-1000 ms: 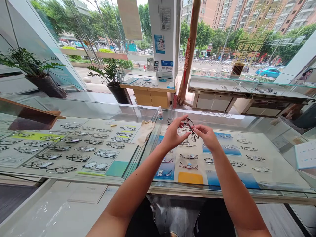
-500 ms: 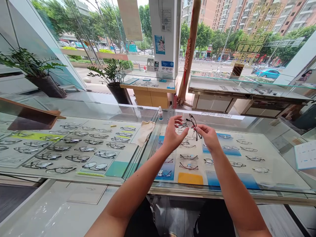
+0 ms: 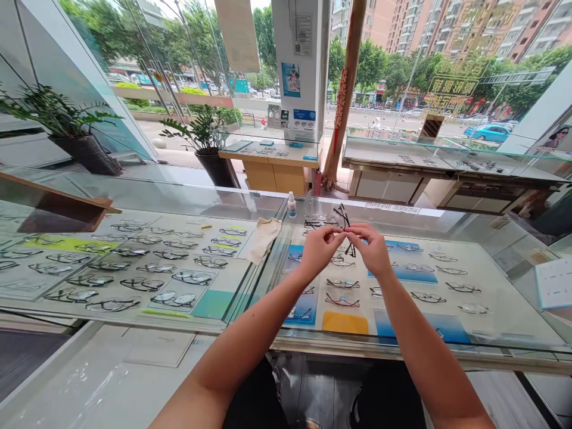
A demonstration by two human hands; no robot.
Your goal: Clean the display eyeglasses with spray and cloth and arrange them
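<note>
Above the right-hand glass showcase, a dark-framed pair of eyeglasses (image 3: 342,215) is held up between both hands, turned on end. My left hand (image 3: 320,247) pinches it near the middle from the left, thumb and fingers pressed together. From the other side my right hand (image 3: 370,247) grips the same frame with its fingers closed. The fingers hide much of the rims and lenses; dark ends stick out above and below. Just beyond my left hand, a small white spray bottle (image 3: 292,205) stands upright on the glass. A cream cloth (image 3: 264,239) lies left of it.
Rows of eyeglasses (image 3: 166,298) lie inside the left showcase, and more eyeglasses (image 3: 342,300) with a yellow cloth (image 3: 345,323) in the right one. A wooden board (image 3: 58,202) rests at far left. Potted plants (image 3: 214,161) and further counters (image 3: 384,173) stand beyond.
My left hand has moved right and its spread fingers have closed on the eyeglasses. The right hand has shifted slightly left, and the frame has turned more upright.
</note>
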